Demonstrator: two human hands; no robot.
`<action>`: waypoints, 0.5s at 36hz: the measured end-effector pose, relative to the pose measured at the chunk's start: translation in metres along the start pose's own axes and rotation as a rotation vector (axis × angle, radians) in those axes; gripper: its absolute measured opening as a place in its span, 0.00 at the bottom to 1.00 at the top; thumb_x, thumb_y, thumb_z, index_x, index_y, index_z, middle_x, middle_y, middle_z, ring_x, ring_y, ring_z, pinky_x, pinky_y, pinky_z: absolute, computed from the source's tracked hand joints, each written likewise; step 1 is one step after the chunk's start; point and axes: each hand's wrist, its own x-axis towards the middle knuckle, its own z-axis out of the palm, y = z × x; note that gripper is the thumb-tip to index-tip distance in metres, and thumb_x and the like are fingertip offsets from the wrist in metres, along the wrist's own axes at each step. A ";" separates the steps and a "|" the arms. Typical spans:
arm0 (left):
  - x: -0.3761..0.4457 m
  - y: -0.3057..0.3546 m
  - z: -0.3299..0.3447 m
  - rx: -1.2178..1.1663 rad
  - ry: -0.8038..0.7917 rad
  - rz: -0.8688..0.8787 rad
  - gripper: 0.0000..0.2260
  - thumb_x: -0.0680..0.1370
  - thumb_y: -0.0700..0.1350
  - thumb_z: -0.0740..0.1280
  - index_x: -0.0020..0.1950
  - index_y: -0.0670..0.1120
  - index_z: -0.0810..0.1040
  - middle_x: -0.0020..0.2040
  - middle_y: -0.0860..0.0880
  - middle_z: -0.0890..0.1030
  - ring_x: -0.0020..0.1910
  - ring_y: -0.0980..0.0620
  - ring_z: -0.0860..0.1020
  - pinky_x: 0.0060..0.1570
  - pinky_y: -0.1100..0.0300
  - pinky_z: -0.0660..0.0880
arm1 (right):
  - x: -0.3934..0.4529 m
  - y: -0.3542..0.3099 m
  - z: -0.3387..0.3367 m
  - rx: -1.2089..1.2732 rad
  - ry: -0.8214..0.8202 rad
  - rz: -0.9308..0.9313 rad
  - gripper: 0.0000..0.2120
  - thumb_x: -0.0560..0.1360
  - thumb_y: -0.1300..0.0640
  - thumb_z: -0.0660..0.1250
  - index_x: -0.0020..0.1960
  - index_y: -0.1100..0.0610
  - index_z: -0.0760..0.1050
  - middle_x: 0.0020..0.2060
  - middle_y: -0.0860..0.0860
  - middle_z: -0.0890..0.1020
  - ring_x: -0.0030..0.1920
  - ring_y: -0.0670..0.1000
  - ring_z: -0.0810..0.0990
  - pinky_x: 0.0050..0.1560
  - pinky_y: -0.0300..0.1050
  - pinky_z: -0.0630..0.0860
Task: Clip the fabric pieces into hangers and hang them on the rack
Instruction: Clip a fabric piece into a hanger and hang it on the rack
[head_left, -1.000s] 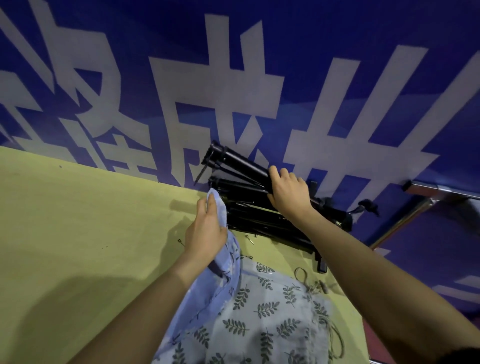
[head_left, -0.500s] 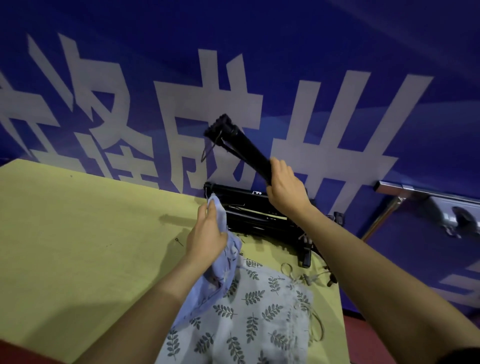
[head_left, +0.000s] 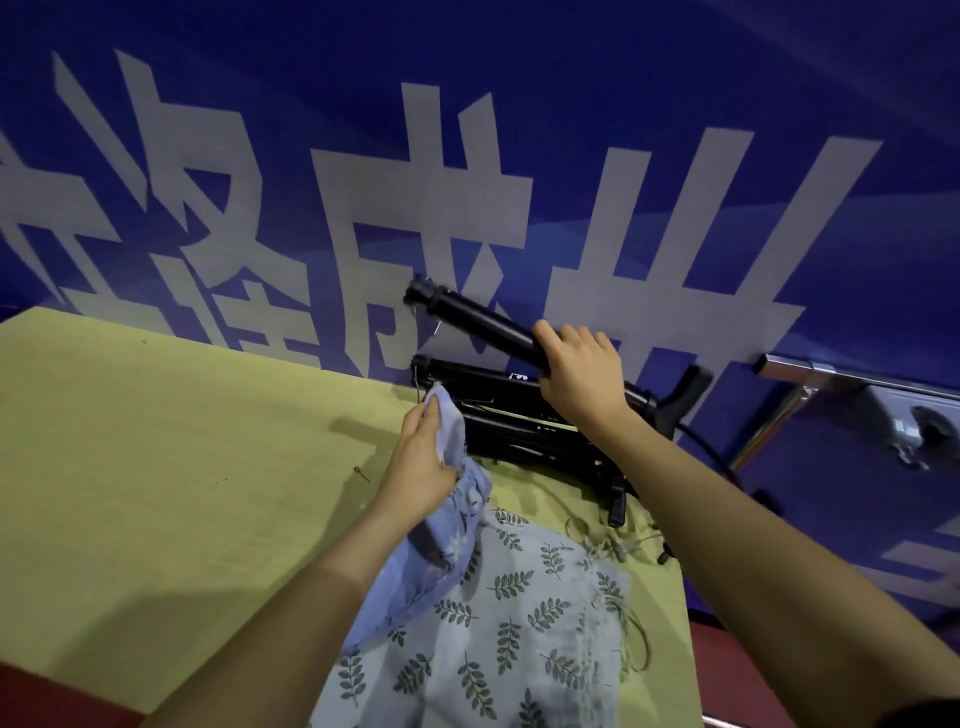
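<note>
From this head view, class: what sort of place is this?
Probably a makeshift workshop or staged work area: a yellow-green table against a blue banner with large white characters, and leaf-print fabric beside black folded stands.

Both forearms bare from the frame edge to the wrist, no sleeves in view. Left hand (head_left: 423, 462) and right hand (head_left: 579, 376): no gloves, no rings, no watch or wristband. Nails short and unpainted where visible. Dark patch at the near right corner by the right arm, can't tell what it is.
</note>
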 end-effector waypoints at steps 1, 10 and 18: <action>0.001 -0.002 -0.001 -0.017 -0.010 0.001 0.37 0.75 0.34 0.65 0.78 0.45 0.45 0.77 0.50 0.48 0.73 0.48 0.62 0.52 0.60 0.72 | -0.003 0.000 0.000 0.052 -0.040 0.023 0.20 0.67 0.66 0.66 0.59 0.59 0.70 0.42 0.59 0.79 0.41 0.63 0.77 0.38 0.47 0.64; -0.008 -0.008 -0.011 -0.127 0.026 -0.083 0.39 0.74 0.33 0.66 0.77 0.44 0.45 0.78 0.50 0.47 0.76 0.48 0.54 0.63 0.54 0.71 | -0.051 -0.006 0.012 0.300 -0.263 0.051 0.19 0.76 0.49 0.64 0.62 0.54 0.64 0.51 0.54 0.81 0.50 0.61 0.79 0.38 0.49 0.71; -0.022 -0.010 -0.014 -0.205 0.046 -0.179 0.39 0.74 0.35 0.67 0.78 0.45 0.47 0.78 0.49 0.50 0.72 0.42 0.64 0.63 0.45 0.71 | -0.084 -0.015 0.005 0.608 -0.497 0.178 0.18 0.73 0.50 0.67 0.60 0.51 0.69 0.39 0.50 0.77 0.38 0.55 0.76 0.38 0.48 0.72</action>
